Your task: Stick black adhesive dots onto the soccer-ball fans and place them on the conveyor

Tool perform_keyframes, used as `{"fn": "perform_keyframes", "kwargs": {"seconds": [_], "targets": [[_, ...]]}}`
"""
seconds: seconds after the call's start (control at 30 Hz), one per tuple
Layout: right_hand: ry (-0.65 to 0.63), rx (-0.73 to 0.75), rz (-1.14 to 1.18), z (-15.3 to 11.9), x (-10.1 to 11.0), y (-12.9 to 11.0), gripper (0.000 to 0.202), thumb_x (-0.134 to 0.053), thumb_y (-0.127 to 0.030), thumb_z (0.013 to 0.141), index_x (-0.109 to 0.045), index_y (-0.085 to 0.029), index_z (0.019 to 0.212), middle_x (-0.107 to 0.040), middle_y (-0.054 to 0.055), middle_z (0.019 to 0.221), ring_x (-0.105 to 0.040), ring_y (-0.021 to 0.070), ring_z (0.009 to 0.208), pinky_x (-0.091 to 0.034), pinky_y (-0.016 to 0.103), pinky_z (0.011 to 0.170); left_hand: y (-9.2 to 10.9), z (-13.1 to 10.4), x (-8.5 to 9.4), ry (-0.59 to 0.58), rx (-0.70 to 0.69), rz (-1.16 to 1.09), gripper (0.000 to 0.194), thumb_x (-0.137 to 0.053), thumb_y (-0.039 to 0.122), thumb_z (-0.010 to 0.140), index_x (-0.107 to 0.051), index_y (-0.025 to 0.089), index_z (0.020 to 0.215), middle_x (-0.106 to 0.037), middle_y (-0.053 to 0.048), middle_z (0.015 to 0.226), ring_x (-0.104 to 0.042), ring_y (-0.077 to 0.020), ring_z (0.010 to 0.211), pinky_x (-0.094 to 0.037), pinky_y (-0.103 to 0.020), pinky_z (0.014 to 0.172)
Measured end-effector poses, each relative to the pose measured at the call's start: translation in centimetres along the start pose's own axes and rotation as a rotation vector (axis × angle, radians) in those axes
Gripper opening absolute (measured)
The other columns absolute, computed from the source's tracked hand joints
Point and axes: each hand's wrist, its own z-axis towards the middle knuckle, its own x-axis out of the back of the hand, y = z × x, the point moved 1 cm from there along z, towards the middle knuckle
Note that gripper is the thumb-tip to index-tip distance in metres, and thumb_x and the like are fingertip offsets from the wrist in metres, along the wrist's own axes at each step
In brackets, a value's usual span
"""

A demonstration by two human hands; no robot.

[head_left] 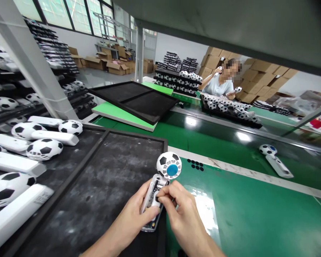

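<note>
My left hand [139, 208] is closed around the handle of a handheld fan [169, 165] whose round head is patterned like a football, with a blue disc on it. The handle's upward side is open, showing a circuit board and other inner parts. My right hand [180, 205] pinches a small black piece [157, 198] against the middle of that open handle; the fingers partly hide it. Several black round pads [195, 165] lie on the green surface to the right. The fan is held over the right edge of a black tray [96, 185].
Several white football-headed fans [44, 149] lie at the tray's left. Another fan [276, 162] rests on the green belt [219, 142]. A tilted black tray [139, 100] sits beyond. Across the belt, a person [222, 84] holds a fan. A metal shelf [230, 28] hangs overhead.
</note>
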Motion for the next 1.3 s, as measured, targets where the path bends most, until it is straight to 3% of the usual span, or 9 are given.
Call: {"fn": "perform_keyframes", "kwargs": {"seconds": [0.47, 0.7, 0.97, 1.17, 1.3], "targets": [[0.076, 0.101, -0.071, -0.3, -0.9, 0.3, 0.019, -0.044, -0.01, 0.087, -0.059, -0.021, 0.082, -0.054, 0.001, 0.074, -0.057, 0.0127, 0.065, -0.045, 0.022, 0.058, 0.2, -0.1, -0.3, 0.032, 0.037, -0.094, 0.063, -0.062, 0.03, 0.077, -0.04, 0.022, 0.135, -0.051, -0.006, 0.134, -0.043, -0.0271, 0.125, -0.028, -0.037, 0.109], [0.074, 0.189, 0.005, -1.4, -1.5, 1.0, 0.043, -0.034, 0.0, 0.086, -0.056, -0.026, 0.113, -0.052, 0.005, 0.095, -0.058, 0.014, 0.083, -0.049, 0.024, 0.069, 0.8, -0.3, -0.8, 0.103, 0.06, -0.139, 0.057, -0.061, 0.041, 0.08, -0.043, 0.02, 0.13, -0.054, -0.006, 0.13, -0.047, -0.025, 0.121, -0.037, -0.031, 0.102], [0.099, 0.144, 0.082, -1.7, -1.9, 1.5, 0.051, -0.031, -0.002, 0.087, -0.057, -0.032, 0.119, -0.046, 0.007, 0.107, -0.054, 0.0175, 0.096, -0.048, 0.033, 0.083, 1.4, -0.2, -1.2, 0.184, 0.053, -0.176, 0.045, -0.059, 0.042, 0.081, -0.049, 0.019, 0.119, -0.057, -0.005, 0.126, -0.05, -0.0237, 0.117, -0.041, -0.027, 0.096], [0.052, 0.247, -0.03, -2.3, -2.7, 2.8, 0.058, -0.03, -0.002, 0.086, -0.043, -0.031, 0.135, -0.041, 0.011, 0.123, -0.046, 0.0234, 0.112, -0.045, 0.042, 0.091, 1.3, -0.2, -1.3, 0.289, 0.071, -0.164, 0.043, -0.064, 0.042, 0.075, -0.053, 0.018, 0.109, -0.061, -0.005, 0.118, -0.052, -0.0245, 0.114, -0.043, -0.026, 0.09], [0.03, 0.235, 0.066, -2.5, -3.3, 2.8, 0.053, -0.026, -0.009, 0.091, -0.039, -0.032, 0.137, -0.036, 0.01, 0.13, -0.044, 0.0236, 0.115, -0.045, 0.041, 0.093, 1.4, -0.5, -1.5, 0.329, 0.098, -0.222, 0.038, -0.064, 0.039, 0.075, -0.054, 0.019, 0.106, -0.062, -0.004, 0.116, -0.055, -0.0234, 0.109, -0.046, -0.025, 0.084]]}}
